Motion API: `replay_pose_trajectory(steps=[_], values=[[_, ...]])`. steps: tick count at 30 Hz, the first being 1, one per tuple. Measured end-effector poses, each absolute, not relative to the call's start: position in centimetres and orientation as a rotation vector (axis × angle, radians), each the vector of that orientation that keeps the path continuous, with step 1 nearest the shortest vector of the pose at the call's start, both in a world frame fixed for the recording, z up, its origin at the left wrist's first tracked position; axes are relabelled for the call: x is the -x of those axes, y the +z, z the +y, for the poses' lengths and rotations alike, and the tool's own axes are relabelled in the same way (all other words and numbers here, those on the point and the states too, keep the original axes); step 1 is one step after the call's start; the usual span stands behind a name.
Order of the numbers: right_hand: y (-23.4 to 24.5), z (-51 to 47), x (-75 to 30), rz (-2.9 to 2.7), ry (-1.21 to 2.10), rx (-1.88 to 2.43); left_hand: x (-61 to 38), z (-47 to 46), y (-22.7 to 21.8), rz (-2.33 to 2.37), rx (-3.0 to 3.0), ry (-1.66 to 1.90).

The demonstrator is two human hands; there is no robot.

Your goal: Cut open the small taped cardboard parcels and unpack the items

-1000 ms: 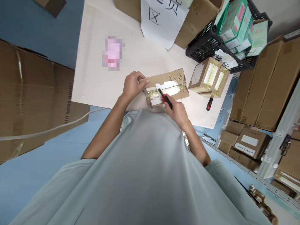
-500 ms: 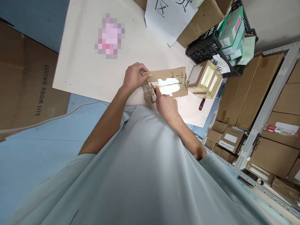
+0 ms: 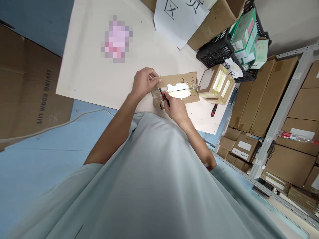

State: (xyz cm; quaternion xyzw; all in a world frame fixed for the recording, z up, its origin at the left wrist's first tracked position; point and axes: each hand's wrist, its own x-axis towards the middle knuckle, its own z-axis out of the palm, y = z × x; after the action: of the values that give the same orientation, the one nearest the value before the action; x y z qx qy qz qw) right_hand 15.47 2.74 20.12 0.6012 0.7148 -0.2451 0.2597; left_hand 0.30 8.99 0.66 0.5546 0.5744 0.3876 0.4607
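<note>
A taped cardboard box [image 3: 174, 80] with handwriting and a torn white label lies on the table in front of me. My left hand [image 3: 144, 81] is closed at its far left corner, thumb on top of the cardboard. In my right hand [image 3: 176, 109] is a red and black utility knife [image 3: 163, 95], its tip at the taped left end of the box. Clear tape hangs crumpled around that end. Part of the knife's handle is hidden by my fingers.
To the right stand small cardboard boxes [image 3: 208, 79] and a second red and black tool [image 3: 213, 110]. Behind are a black crate [image 3: 214, 48] of green boxes and a paper sign [image 3: 174, 28]. A pixelated pink item [image 3: 117, 38] lies on the table [image 3: 92, 76]. Shelves [image 3: 264, 146] hold cartons.
My right hand has tilted and shifted slightly, so more of the knife shows, with its tip nearer the box's left edge. My left hand stays at the corner.
</note>
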Motion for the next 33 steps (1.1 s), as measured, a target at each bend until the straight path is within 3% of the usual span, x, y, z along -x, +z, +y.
replay_pose_trajectory(steps=[6, 14, 19, 23, 28, 33], values=[[20.8, 2.1, -16.3, 1.932, -0.708, -1.568, -0.1, 8.3, 0.9, 1.466, -1.376, 0.910], [16.9, 1.9, -15.5, 1.899, -0.793, -1.531, -0.1, 8.2, 2.0, 1.532, -1.448, 0.869], [20.1, 0.0, -19.0, 1.977, -0.851, -1.615, 0.1, 8.5, 2.4, 1.569, -1.473, 0.826], [21.4, -0.5, -25.9, 1.971, -0.801, -1.986, 0.1, 8.5, 2.9, 1.619, -1.486, 0.781], [16.2, -0.6, -33.8, 1.699, -0.646, -2.358, -0.2, 8.3, 4.2, 1.677, -1.504, 0.728], [9.5, -1.6, -37.0, 1.470, -0.685, -2.361, -0.2, 8.4, 4.9, 1.700, -1.476, 0.701]])
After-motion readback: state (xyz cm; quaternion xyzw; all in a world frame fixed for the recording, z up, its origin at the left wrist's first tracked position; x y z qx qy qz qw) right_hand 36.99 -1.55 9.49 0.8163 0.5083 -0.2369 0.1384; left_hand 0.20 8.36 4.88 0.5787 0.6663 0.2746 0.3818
